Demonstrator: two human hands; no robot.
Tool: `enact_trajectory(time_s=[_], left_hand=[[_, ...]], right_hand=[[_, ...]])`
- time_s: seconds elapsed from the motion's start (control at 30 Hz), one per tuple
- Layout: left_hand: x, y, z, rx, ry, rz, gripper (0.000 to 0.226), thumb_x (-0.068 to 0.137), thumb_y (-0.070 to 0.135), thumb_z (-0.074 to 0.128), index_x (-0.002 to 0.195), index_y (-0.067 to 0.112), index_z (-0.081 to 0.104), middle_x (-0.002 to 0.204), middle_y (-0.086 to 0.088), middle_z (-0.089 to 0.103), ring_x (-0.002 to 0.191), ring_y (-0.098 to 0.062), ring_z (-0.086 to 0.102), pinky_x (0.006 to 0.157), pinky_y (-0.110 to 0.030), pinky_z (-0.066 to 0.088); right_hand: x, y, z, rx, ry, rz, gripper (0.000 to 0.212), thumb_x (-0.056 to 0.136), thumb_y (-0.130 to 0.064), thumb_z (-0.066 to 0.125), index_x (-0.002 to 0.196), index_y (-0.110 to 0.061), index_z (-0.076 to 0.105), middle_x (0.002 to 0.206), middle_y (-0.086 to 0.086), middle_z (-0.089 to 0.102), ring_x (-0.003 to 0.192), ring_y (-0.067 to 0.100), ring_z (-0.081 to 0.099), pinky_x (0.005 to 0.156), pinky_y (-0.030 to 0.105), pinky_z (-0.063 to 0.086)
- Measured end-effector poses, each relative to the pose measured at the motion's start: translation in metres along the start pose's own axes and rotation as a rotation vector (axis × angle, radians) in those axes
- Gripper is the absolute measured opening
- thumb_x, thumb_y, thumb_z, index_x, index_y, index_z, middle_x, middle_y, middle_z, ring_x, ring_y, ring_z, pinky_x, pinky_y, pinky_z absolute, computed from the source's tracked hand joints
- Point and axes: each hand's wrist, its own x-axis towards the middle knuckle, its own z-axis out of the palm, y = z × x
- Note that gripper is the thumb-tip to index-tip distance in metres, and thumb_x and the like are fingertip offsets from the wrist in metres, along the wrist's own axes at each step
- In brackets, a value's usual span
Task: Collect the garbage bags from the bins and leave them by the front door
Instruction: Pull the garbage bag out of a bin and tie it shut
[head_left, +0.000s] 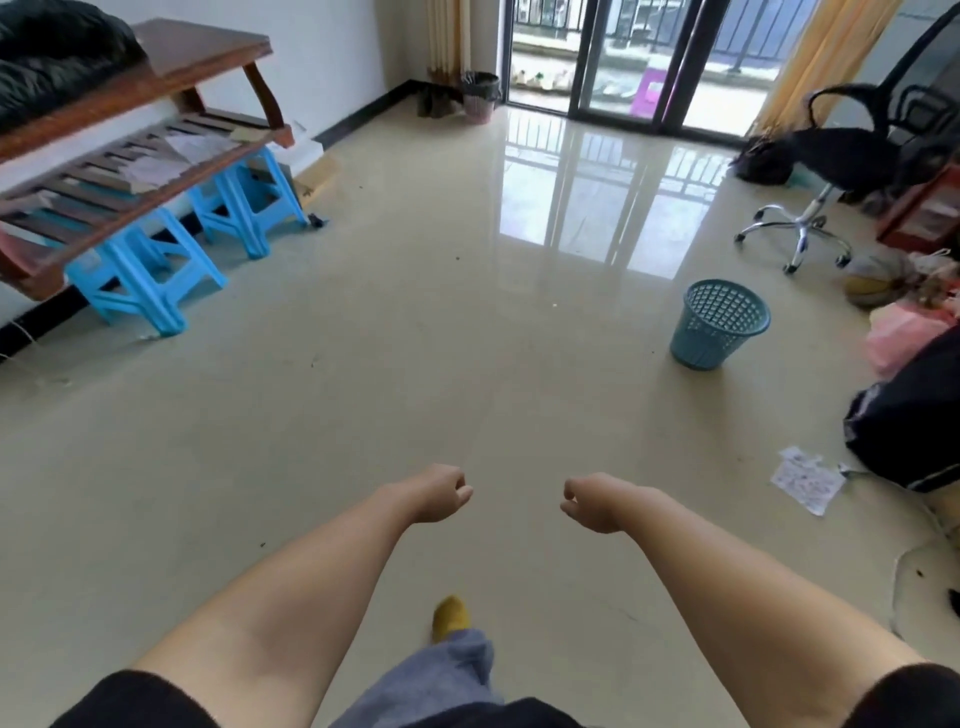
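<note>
A teal mesh bin (719, 323) stands on the tiled floor at the right, with no bag showing in it. Far back by the wall, beside the glass door, a pink bin (480, 97) holds a dark garbage bag folded over its rim. My left hand (439, 492) and my right hand (595, 501) are stretched out low in front of me, both loosely curled and holding nothing. Both hands are far from either bin. A large black bag (914, 415) lies at the right edge.
A wooden table (156, 67) rests tilted on blue plastic stools (140, 270) at the left. A black office chair (852, 156) stands at the right back, with clutter, a pink bag (901, 332) and a paper (808, 480) beside it. Sliding glass doors (623, 57) close the far end.
</note>
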Motion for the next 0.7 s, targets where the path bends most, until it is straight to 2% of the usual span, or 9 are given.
enact_trajectory(time_s=[0.33,0.5,0.7], left_hand=[[0.154,-0.017,-0.145,0.087,-0.049,0.030,0.038,0.099,0.033,0.035,0.118,0.007,0.056,0.126,-0.014,0.057,0.112,-0.029,0.054,0.089,-0.032,0.042],[0.254,-0.014,-0.215,0.102,-0.041,0.022,0.039,0.100,0.031,0.035,0.119,0.004,0.056,0.128,-0.016,0.057,0.115,-0.030,0.054,0.090,-0.032,0.042],[0.375,0.008,-0.318,0.044,0.007,-0.004,0.037,0.098,0.032,0.035,0.113,0.006,0.058,0.122,-0.014,0.060,0.109,-0.029,0.056,0.087,-0.033,0.043]], right_hand=[[0.143,0.007,-0.148,0.079,0.008,-0.024,0.045,0.101,-0.034,0.028,0.136,-0.009,0.040,0.139,0.014,0.047,0.126,0.031,0.045,0.102,0.039,0.039],[0.233,0.045,-0.227,0.047,0.021,-0.037,0.046,0.101,-0.033,0.030,0.138,-0.007,0.038,0.142,0.015,0.045,0.129,0.032,0.044,0.104,0.038,0.037],[0.335,0.105,-0.350,0.008,0.002,-0.051,0.047,0.101,-0.033,0.028,0.140,-0.006,0.036,0.144,0.013,0.042,0.131,0.030,0.042,0.105,0.038,0.034]])
